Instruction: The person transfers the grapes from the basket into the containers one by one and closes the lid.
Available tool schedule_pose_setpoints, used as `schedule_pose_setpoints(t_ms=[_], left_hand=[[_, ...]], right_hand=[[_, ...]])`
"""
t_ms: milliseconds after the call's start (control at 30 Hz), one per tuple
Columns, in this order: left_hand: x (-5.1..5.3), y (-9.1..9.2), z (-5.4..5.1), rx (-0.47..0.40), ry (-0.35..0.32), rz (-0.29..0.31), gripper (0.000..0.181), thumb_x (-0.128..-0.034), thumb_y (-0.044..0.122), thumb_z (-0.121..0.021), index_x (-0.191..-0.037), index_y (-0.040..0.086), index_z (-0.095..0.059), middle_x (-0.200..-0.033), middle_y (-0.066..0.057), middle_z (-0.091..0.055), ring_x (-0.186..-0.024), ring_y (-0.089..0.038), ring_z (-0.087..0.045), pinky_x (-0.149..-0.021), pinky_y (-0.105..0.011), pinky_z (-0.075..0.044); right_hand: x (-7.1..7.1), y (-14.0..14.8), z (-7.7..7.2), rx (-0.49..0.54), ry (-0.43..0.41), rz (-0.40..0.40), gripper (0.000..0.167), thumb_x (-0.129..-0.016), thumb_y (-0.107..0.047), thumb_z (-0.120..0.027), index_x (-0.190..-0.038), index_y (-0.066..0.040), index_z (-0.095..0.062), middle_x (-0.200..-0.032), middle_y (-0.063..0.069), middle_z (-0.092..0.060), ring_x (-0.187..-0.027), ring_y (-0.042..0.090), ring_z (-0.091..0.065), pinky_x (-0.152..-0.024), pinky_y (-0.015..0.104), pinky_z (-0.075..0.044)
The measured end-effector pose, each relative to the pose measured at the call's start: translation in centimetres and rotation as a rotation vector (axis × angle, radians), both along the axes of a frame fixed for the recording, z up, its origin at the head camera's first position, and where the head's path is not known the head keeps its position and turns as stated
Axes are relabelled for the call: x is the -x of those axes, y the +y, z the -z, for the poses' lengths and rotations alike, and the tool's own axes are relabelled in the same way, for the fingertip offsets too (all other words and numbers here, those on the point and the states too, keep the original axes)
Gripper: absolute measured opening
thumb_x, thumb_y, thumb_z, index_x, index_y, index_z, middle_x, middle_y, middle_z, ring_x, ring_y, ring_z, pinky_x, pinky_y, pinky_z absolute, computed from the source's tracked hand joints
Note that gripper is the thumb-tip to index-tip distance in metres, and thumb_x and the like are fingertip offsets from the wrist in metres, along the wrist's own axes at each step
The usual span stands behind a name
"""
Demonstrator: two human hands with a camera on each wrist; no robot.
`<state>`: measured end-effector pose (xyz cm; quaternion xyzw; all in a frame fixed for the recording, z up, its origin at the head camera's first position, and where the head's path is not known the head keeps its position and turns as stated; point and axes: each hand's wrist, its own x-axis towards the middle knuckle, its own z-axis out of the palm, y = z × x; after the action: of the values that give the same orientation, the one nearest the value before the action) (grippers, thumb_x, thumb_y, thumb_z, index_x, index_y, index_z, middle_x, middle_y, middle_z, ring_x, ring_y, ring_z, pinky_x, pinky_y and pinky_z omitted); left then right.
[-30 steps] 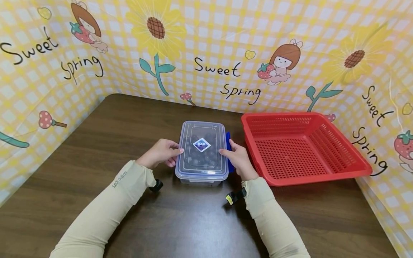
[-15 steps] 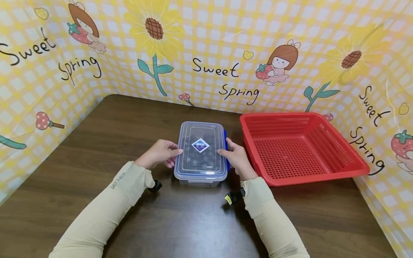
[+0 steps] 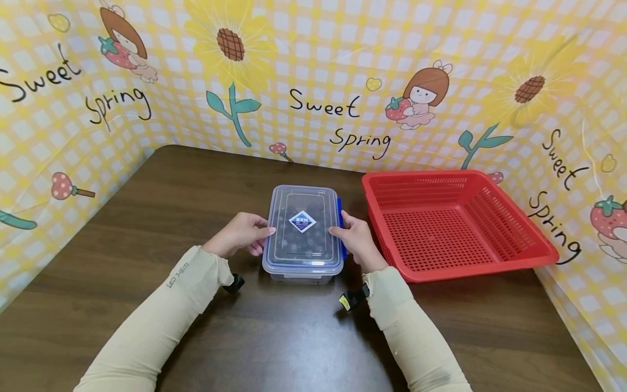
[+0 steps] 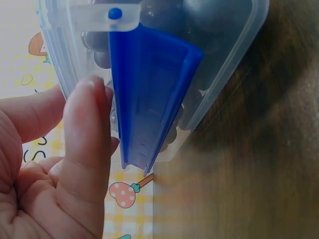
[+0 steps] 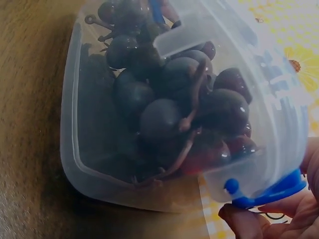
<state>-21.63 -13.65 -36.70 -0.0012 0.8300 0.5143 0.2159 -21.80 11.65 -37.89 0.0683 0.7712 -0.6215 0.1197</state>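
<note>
A clear plastic food container (image 3: pixel 300 231) with a blue-edged lid sits on the brown table in the head view. Through its wall, the right wrist view shows dark grapes (image 5: pixel 162 119) with brown stems. My left hand (image 3: pixel 241 233) holds the container's left side, thumb on the lid's edge and fingers lower down. Beside those fingers a blue latch (image 4: pixel 149 89) slants away from the wall in the left wrist view. My right hand (image 3: pixel 360 239) grips the opposite side, its thumb on the lid and its fingers at the other blue latch (image 5: pixel 269 191).
To the right of the container stands a red perforated plastic basket (image 3: pixel 441 234) with nothing inside. A yellow checked cloth (image 3: pixel 313 65) with printed flowers hangs around the back and sides of the table (image 3: pixel 294 337).
The blue latch on the right side has swung in closer to the container under my right fingers. Both hands keep their places on the container; the whole head view has shifted slightly.
</note>
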Motion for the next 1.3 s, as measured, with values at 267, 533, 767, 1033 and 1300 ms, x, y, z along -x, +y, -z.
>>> schedule_pose_setpoints(t_ms=[267,533,767,1033,1300], left_hand=[[0.0,-0.1,0.0,0.007,-0.008,-0.006,0.037,-0.0966,0.012,-0.058,-0.123,-0.013,-0.052,-0.069,-0.011,-0.058,-0.050,-0.012,-0.056,-0.050,-0.024,-0.052],[0.1,0.0,0.1,0.019,-0.006,0.003,0.037,-0.0967,0.013,-0.058,-0.124,-0.012,-0.052,-0.070,-0.011,-0.058,-0.051,-0.014,-0.057,-0.052,-0.025,-0.053],[0.2,-0.3,-0.3,0.048,0.007,-0.006,0.045,-0.0937,0.016,-0.063,-0.127,-0.012,-0.049,-0.081,-0.016,-0.064,-0.056,-0.016,-0.060,-0.056,-0.029,-0.055],[1.2,-0.8,0.4,-0.024,-0.086,-0.057,0.080,-0.0932,0.031,-0.062,-0.147,-0.009,-0.019,-0.136,-0.032,-0.042,-0.107,-0.040,-0.058,-0.082,-0.043,-0.054],[1.8,-0.9,2.1,-0.212,-0.223,-0.040,0.083,-0.0954,0.032,-0.058,-0.151,-0.004,-0.008,-0.128,-0.027,-0.049,-0.087,-0.027,-0.064,-0.076,-0.041,-0.056]], right_hand=[[0.1,-0.3,-0.4,-0.025,0.007,0.017,0.066,-0.091,-0.003,-0.063,-0.148,-0.003,-0.031,-0.141,0.018,-0.048,-0.113,0.033,-0.059,-0.087,0.043,-0.049],[0.2,-0.4,-0.8,-0.135,0.003,0.011,0.064,-0.092,-0.005,-0.062,-0.149,-0.005,-0.033,-0.142,0.017,-0.047,-0.113,0.033,-0.060,-0.086,0.044,-0.050],[0.1,-0.5,-1.1,-0.221,0.015,-0.003,0.062,-0.092,-0.008,-0.062,-0.148,-0.006,-0.035,-0.143,0.016,-0.047,-0.103,0.032,-0.064,-0.070,0.036,-0.057],[0.1,-0.4,-1.2,-0.255,0.030,-0.022,0.062,-0.092,-0.009,-0.062,-0.148,-0.004,-0.034,-0.143,0.017,-0.046,-0.103,0.031,-0.064,-0.065,0.033,-0.057],[0.1,-0.5,-1.3,-0.281,0.025,-0.042,0.064,-0.092,-0.010,-0.062,-0.149,-0.005,-0.033,-0.144,0.017,-0.045,-0.101,0.031,-0.064,-0.067,0.034,-0.057]])
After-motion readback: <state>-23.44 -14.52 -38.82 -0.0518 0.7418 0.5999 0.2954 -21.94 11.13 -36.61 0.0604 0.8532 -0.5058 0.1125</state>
